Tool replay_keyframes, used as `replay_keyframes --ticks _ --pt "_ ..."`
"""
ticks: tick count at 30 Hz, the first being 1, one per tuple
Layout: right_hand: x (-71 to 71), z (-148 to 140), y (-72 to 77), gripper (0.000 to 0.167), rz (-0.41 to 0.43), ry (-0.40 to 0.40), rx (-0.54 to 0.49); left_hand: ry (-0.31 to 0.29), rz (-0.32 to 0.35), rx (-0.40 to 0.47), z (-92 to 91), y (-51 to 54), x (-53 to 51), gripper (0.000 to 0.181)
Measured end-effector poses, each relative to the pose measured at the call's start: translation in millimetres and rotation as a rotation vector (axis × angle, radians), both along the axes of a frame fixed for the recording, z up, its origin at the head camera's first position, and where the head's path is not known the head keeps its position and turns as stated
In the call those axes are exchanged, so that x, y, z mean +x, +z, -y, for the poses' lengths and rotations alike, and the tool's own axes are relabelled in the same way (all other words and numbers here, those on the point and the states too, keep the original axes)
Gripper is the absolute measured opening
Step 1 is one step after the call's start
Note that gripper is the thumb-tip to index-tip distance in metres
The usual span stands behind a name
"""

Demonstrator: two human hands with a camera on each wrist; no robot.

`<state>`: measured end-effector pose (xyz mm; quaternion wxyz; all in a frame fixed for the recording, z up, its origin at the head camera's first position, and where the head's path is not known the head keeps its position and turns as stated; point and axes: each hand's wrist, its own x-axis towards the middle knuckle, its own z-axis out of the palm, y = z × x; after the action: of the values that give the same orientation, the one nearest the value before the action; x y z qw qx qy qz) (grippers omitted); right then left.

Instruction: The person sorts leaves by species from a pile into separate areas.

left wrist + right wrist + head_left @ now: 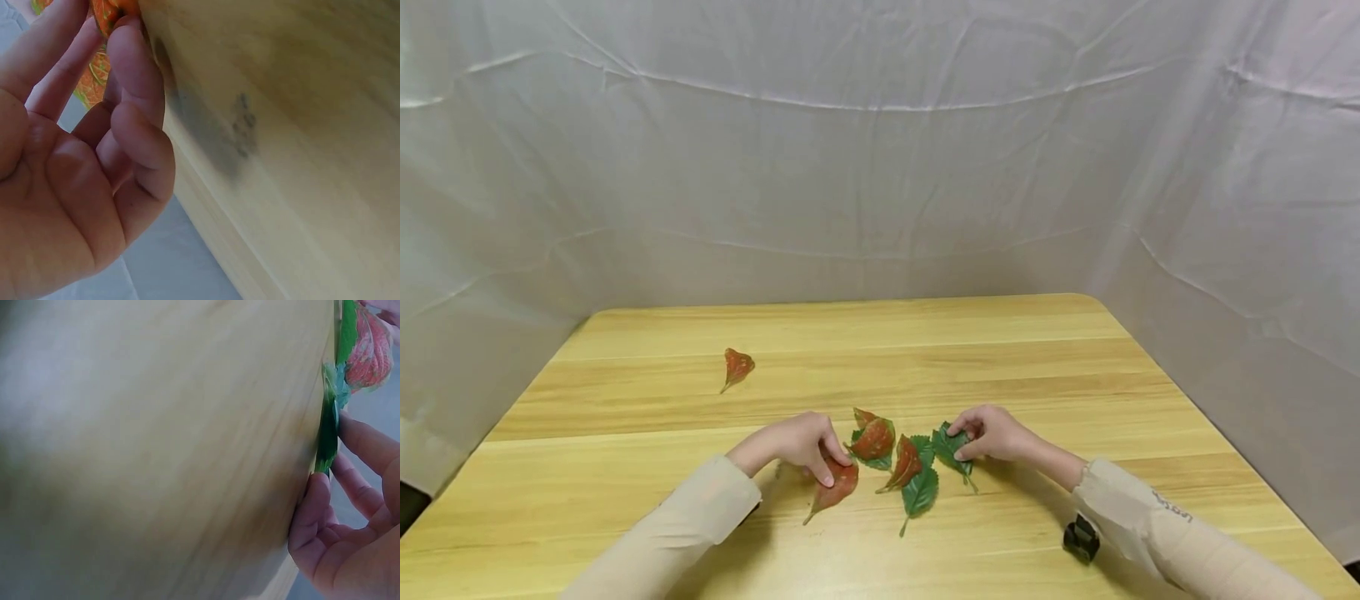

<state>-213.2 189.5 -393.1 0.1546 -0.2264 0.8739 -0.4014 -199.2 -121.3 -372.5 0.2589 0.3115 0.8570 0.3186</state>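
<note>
In the head view my left hand [801, 442] pinches a red leaf [838, 487] whose stem points toward the near edge. The left wrist view has the thumb and fingertips on that orange-red leaf [115, 9], the other fingers curled. My right hand [997, 433] holds a toothed green leaf [949, 447] by its right side, low over the table. Seen from the right wrist, this green leaf [327, 434] lies between thumb and fingers. Between the hands lie a red leaf [876, 440] on green ones, and a folded red leaf [907, 461] overlapping another green leaf [921, 492].
Farther back on the left of the wooden table [1015, 358] lies a lone red leaf [740, 366]. A dark object [1081, 540] is by the right sleeve [1150, 508]. Pale cloth [865, 183] hangs behind the table and along both sides.
</note>
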Motion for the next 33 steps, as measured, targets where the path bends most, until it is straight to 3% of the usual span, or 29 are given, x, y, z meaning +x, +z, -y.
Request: replay_keyframes --ticks 12,19,21,27,33 --pt "4.5 -1.4 14.7 0.029 -0.049 -0.020 0.070 0.029 0.013 0.012 0.0 0.3 -0.3 0.029" --pt "12.0 1.5 21.4 0.026 -0.064 -0.029 0.003 0.032 0.006 0.007 -0.1 -0.9 0.0 0.028" --pt "16.1 3.1 20.8 0.026 -0.020 -0.012 -0.028 0.036 0.007 0.003 -0.1 -1.1 0.2 0.028" --pt "30.9 10.7 17.0 0.030 0.221 0.023 -0.124 0.034 0.009 0.011 0.1 -1.4 0.7 0.028" --pt "38.6 17.2 18.2 0.028 0.273 0.043 -0.157 0.026 -0.003 0.016 0.2 -1.7 0.8 0.028"
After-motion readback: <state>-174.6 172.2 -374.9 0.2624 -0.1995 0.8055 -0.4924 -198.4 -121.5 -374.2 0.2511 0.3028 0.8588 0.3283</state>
